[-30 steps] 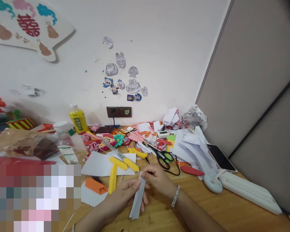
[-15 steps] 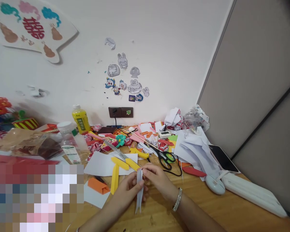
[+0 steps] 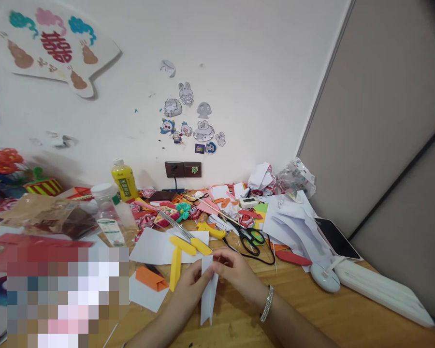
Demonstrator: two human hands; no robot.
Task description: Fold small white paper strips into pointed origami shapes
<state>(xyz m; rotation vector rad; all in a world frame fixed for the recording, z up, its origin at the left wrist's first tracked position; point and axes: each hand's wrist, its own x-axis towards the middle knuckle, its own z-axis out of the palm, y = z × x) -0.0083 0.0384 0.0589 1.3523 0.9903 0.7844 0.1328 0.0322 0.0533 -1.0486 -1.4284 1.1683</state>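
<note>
A narrow strip of folded white paper (image 3: pixel 208 299) hangs upright between my hands over the wooden table. My left hand (image 3: pixel 194 285) pinches its left side, thumb lying on the front face. At the upper right edge, the thumb and fingers of my right hand (image 3: pixel 232 270) are closed on the same paper. Its lower end is loose and shows a notched edge. Just beyond my fingers lie folded yellow paper pieces (image 3: pixel 175 268) and a sheet of white paper (image 3: pixel 152 246). A folded orange paper piece (image 3: pixel 151 279) rests left of my left hand.
Black-handled scissors (image 3: pixel 252 240) and a yellow glue-gun-like tool (image 3: pixel 210 230) lie behind my hands. A yellow-labelled bottle (image 3: pixel 124 181) and a clear jar (image 3: pixel 108 212) stand at left. White papers (image 3: pixel 293 222), a tablet (image 3: pixel 337 237) and a white lamp (image 3: pixel 380 290) are at right.
The white paper strip has turned and now shows a wider face toward me, with its lower part opened out. Both hands still grip it; the view has shifted slightly.
</note>
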